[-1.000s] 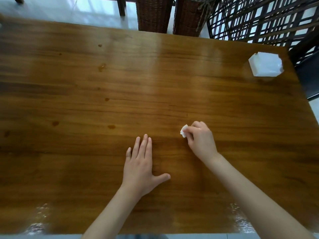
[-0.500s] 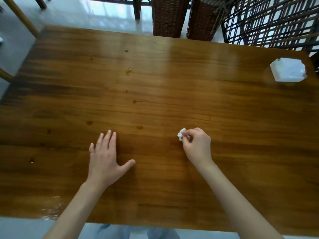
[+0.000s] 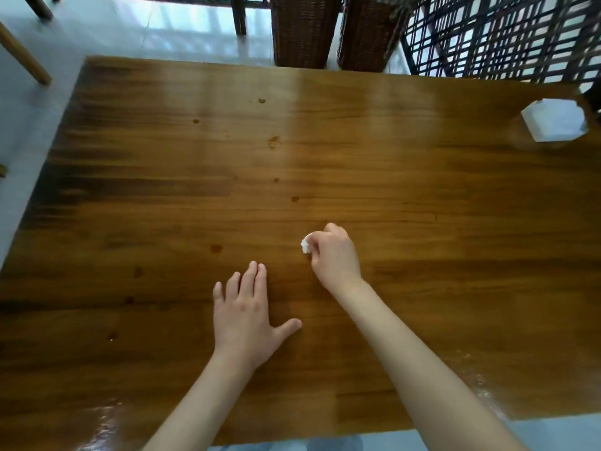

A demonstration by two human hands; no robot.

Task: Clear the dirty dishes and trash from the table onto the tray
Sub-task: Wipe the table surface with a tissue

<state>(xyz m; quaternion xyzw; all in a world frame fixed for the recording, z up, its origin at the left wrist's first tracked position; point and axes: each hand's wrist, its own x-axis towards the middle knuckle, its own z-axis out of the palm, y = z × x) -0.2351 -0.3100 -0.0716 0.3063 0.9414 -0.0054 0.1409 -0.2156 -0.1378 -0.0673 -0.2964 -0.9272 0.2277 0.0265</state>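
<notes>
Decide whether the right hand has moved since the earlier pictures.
Yes. The right hand, pinching the white wad, has moved left across the table, closer to the dark stain.

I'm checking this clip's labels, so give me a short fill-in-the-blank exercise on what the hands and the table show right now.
1. The right hand pinches a small crumpled white ____ in its fingers.
2. The left hand lies ____ on the wooden table, its fingers straight, holding nothing.
3. The white napkin stack sits near the table's far ____ corner.
4. Beyond the table's far edge stand two ____ baskets.

Missing words: tissue; flat; right; wicker
</notes>
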